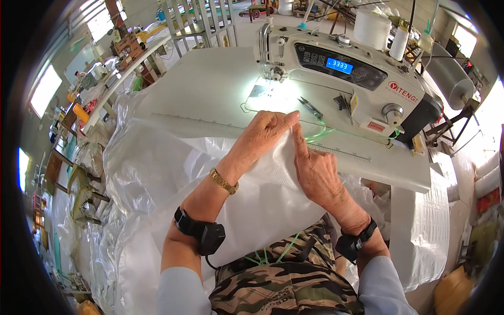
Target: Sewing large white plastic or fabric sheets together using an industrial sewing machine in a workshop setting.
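Daylight from windows on the left falls across a workshop where a white table (210,84) carries an industrial sewing machine (346,68), white-bodied with a dark control panel and a lit blue display. Spread over the near edge of the table and down into the person's lap is a large sheet of white woven plastic fabric (257,205), with more translucent sheeting (131,157) bunched to the left and trailing toward the floor. The left hand (265,131), a gold bracelet and a black wrist device on its arm, rests on the fabric's upper edge with its fingers (281,122) curled closed, pinching that edge. The right hand (317,170), also with a black wrist device, lies just beside it on the same fabric, its index finger stretched up along the fold so that it nearly meets the left thumb, while the remaining fingers (307,176) are bent in against the cloth. A green cord (336,134) runs along the table just beyond both hands toward the right end of the machine, and more of the same cord shows at the person's camouflage trousers (283,283). Small snips (311,106) lie on the machine bed under the lamp's bright spot, near the needle. Big white thread cones (373,29) stand behind the machine, and a roll of clear film (451,79) sits at the far right.
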### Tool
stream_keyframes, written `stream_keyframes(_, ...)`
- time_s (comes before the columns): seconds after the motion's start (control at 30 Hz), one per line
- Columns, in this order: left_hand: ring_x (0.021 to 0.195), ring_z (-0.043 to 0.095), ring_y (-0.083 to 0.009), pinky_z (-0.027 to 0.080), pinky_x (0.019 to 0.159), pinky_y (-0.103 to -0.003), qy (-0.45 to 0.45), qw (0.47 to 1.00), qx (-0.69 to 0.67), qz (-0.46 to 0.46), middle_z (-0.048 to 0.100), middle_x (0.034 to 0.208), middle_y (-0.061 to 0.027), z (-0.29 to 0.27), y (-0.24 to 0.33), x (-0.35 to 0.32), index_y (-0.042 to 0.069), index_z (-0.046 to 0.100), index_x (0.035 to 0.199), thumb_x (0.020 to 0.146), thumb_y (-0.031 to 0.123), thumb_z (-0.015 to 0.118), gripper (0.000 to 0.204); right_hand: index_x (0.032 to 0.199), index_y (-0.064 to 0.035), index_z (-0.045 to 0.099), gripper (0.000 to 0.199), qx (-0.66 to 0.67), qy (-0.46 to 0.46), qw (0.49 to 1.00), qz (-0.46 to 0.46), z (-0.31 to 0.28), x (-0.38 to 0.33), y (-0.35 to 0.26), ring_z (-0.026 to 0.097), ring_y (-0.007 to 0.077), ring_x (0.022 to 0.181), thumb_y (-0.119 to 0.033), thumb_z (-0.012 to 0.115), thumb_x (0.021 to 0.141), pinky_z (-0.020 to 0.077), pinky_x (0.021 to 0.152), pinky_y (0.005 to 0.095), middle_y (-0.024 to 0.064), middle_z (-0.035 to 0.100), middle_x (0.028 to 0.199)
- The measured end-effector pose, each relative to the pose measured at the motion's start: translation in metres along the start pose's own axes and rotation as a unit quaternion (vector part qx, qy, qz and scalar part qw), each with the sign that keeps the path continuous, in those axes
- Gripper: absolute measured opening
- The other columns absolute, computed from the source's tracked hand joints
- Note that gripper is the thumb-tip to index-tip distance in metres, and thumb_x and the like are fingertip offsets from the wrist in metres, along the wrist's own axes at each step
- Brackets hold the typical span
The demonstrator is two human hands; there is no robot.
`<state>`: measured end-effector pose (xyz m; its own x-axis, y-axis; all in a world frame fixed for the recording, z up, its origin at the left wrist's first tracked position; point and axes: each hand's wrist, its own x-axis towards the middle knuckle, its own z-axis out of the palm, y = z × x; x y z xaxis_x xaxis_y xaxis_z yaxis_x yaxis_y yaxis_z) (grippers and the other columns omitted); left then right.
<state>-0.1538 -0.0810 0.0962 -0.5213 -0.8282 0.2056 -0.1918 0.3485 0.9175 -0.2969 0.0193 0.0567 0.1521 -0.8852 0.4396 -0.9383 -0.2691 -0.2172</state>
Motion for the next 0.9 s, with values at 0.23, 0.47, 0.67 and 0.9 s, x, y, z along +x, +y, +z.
stream_keyframes(0.23,0.055,0.027,-0.0169,0.030,0.050,-0.037,-0.020,0.973,0.159,0.165,0.031,0.059,-0.0101,-0.010,-0.007,0.009,-0.005,0.046,0.076,0.097,0.019,0.057,0.034,0.148,0.0072,0.018,0.073,-0.004,0.052,0.999,-0.010,0.038,-0.022,0.013,0.063,0.0298,0.060,-0.002,0.054,0.086,0.0507,0.057,0.0393,0.0151,0.064,0.079)
stream_keyframes(0.47,0.055,0.026,-0.0248,0.030,0.050,-0.038,-0.008,0.960,0.202,0.192,0.033,0.060,-0.0164,-0.016,-0.010,0.008,-0.004,0.044,0.079,0.098,0.016,0.055,0.030,0.141,0.0028,0.035,0.057,0.231,0.105,0.966,-0.048,0.022,0.002,0.033,0.065,0.0319,0.071,-0.024,0.058,0.096,0.0522,0.064,0.0397,0.0174,0.065,0.083)
stream_keyframes(0.67,0.054,0.026,-0.0142,0.028,0.049,-0.033,0.004,0.964,0.173,0.200,0.029,0.058,-0.0111,-0.009,-0.002,0.007,-0.002,0.045,0.073,0.096,0.023,0.061,0.038,0.070,0.0016,0.051,0.044,0.470,-0.011,0.877,0.096,0.015,0.036,0.033,0.031,0.0152,0.056,-0.032,0.058,0.097,0.0346,0.050,0.0341,0.0088,0.040,0.056)
stream_keyframes(0.9,0.061,0.032,-0.0058,0.031,0.052,-0.027,-0.055,0.994,0.075,0.061,0.041,0.062,0.0075,-0.032,-0.010,0.036,-0.005,0.054,0.073,0.095,0.027,0.062,0.040,0.100,0.0036,0.059,0.019,0.143,0.196,0.970,0.031,0.030,0.055,0.010,0.057,0.0203,0.049,-0.014,0.054,0.095,0.0435,0.049,0.0366,0.0099,0.053,0.053)
